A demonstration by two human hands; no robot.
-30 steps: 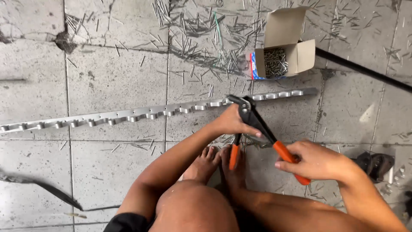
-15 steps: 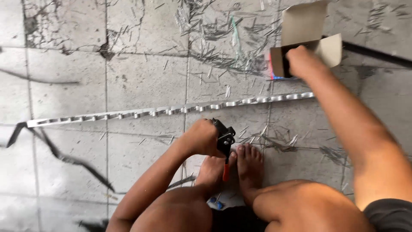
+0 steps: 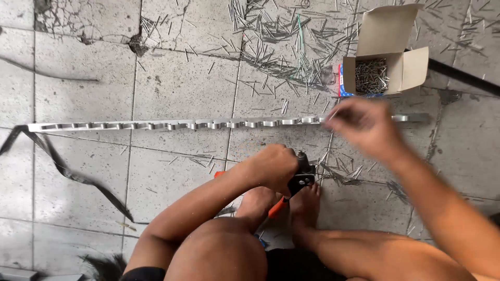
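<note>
My left hand [image 3: 272, 169] grips the head of a black rivet tool [image 3: 299, 178] with orange handles, held just above my bare feet. My right hand [image 3: 364, 125] is blurred in motion over the right end of a long slotted metal strip [image 3: 156, 125]. Its fingers pinch a thin rivet [image 3: 333, 114]. Behind it stands an open cardboard box [image 3: 383, 60] full of rivets.
Several loose metal pins [image 3: 276, 41] lie scattered on the cracked grey tile floor [image 3: 177, 78]. A dark strap [image 3: 67, 169] curls at the left. A black bar [image 3: 461, 75] runs at the far right. My knees and feet fill the bottom.
My right hand left the tool's handle, reached into the rivet box, and now comes back toward the strip with a rivet. My left hand keeps hold of the tool.
</note>
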